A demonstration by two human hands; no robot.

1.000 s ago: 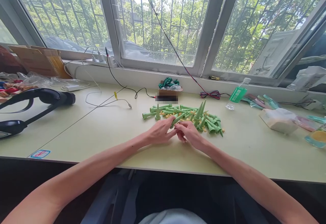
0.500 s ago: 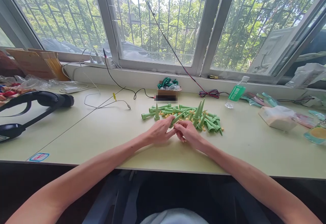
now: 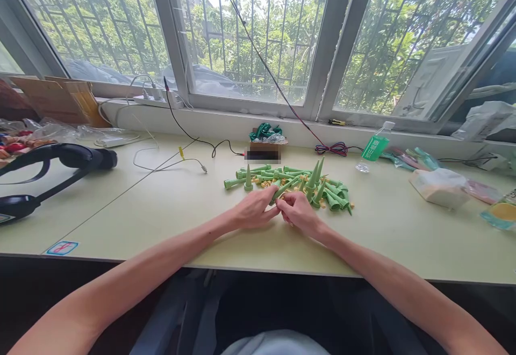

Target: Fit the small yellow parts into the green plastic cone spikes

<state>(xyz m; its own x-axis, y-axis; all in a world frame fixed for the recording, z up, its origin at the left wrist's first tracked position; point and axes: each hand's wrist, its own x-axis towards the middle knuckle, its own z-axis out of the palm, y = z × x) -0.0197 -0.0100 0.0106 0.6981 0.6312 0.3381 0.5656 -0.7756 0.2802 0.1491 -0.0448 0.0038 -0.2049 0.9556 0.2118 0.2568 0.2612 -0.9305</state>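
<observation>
My left hand (image 3: 255, 208) is closed around the base of a green plastic spike (image 3: 283, 188), whose pointed end tilts up to the right. Fingertips of my right hand (image 3: 300, 213) are pinched at that base, close against the left fingers; whatever they hold there is hidden. Beyond both hands spreads a pile of similar green spikes (image 3: 334, 201), most lying on their sides. One spike (image 3: 248, 180) stands upright at the left of the pile, and several upright spikes (image 3: 312, 184) stand on the right. Small yellow pieces (image 3: 266, 184) are scattered among them.
Behind the pile sits a small cardboard box (image 3: 269, 139) with green material in it. A bottle (image 3: 373, 148) with a green label and a tissue pack (image 3: 439, 188) are to the right. At left are a black headset (image 3: 76, 156) and a white cable (image 3: 161, 168).
The right fingers have shifted slightly and curled in at the spike's base. The left hand keeps its hold. The camera view moved a little earlier on; the pile looks the same.
</observation>
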